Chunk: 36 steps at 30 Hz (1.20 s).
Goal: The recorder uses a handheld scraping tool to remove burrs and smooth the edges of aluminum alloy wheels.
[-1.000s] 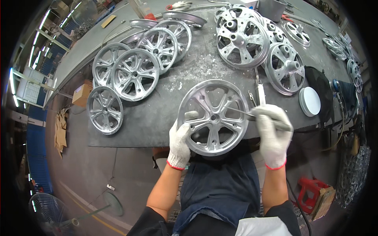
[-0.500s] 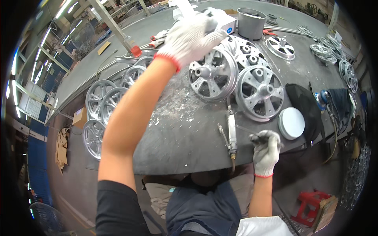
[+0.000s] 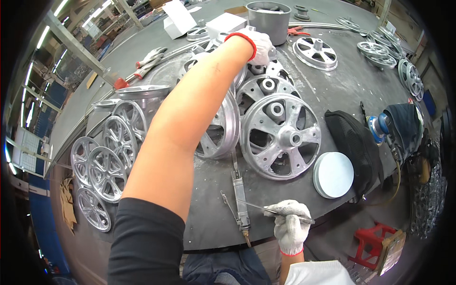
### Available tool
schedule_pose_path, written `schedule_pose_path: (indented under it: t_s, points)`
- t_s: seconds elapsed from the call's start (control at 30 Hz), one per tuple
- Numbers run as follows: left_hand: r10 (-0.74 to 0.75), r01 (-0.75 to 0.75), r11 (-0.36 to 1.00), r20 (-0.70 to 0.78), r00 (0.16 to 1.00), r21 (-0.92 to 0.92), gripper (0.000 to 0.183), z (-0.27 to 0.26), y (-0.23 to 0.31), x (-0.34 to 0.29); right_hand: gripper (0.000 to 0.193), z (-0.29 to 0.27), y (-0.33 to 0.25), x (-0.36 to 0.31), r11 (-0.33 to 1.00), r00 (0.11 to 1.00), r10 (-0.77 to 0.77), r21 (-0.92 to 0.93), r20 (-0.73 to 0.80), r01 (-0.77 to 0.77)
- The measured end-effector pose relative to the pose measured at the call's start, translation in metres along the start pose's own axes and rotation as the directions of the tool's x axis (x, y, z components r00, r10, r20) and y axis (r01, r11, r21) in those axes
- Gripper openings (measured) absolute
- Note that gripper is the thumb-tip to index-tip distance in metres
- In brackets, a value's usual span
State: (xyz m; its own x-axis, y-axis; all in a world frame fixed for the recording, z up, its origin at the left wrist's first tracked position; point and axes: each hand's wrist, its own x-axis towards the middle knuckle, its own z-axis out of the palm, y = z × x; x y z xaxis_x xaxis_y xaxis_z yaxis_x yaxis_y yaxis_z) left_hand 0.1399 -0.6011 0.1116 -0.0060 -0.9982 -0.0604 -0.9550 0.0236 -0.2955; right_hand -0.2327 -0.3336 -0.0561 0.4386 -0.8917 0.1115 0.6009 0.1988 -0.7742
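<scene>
My left hand [image 3: 259,46], in a white knit glove with a red cuff, reaches over the stacked cast metal wheels at the far side. Its fingers look curled down among the wheels; what they hold is hidden. My right hand [image 3: 290,227], gloved too, is closed around a slim metal rod-like tool [image 3: 255,206] near the table's front edge. The tool's thin end points left, over an air-powered hand tool [image 3: 240,197] lying on the table. Between my hands, a five-spoke wheel [image 3: 290,137] leans on others, partly behind my left forearm.
More wheels [image 3: 107,173] stand at the left edge. A grey bucket [image 3: 268,23], white boxes [image 3: 227,24] and red-handled pliers [image 3: 298,31] are at the back. On the right are a round pale disc stack [image 3: 334,175], a black bag [image 3: 354,142] and a blue sander [image 3: 378,126].
My left hand has moved right and down behind the front wheels. My right hand has shifted left and lower, with the tool now showing clearly. The view has moved closer to the table.
</scene>
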Motion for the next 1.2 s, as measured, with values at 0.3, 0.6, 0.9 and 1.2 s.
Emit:
schedule_pose_path:
  t_s: [0.3,0.6,0.9,1.2]
  points:
    - [-0.062,0.05,0.928,-0.021,0.998,-0.37,0.058,-0.023,-0.013,-0.087,0.029,0.007,0.0,0.001,0.993,0.995,-0.102,-0.063,0.014,0.102]
    - [-0.572,0.555,0.815,0.373,0.73,0.164,0.061,0.021,-0.14,-0.279,0.027,0.011,0.003,-0.001,0.994,0.996,-0.084,-0.067,0.027,0.086]
    - [-0.617,0.608,0.787,-0.102,0.781,-0.103,0.029,0.052,-0.171,-0.299,0.029,0.011,0.007,-0.007,0.991,0.991,-0.12,-0.072,-0.058,0.116]
    - [-0.82,0.006,0.501,-0.473,0.321,-0.865,0.029,-0.034,-0.04,-0.444,0.025,0.013,0.004,-0.006,0.994,0.994,-0.096,-0.039,0.059,0.099]
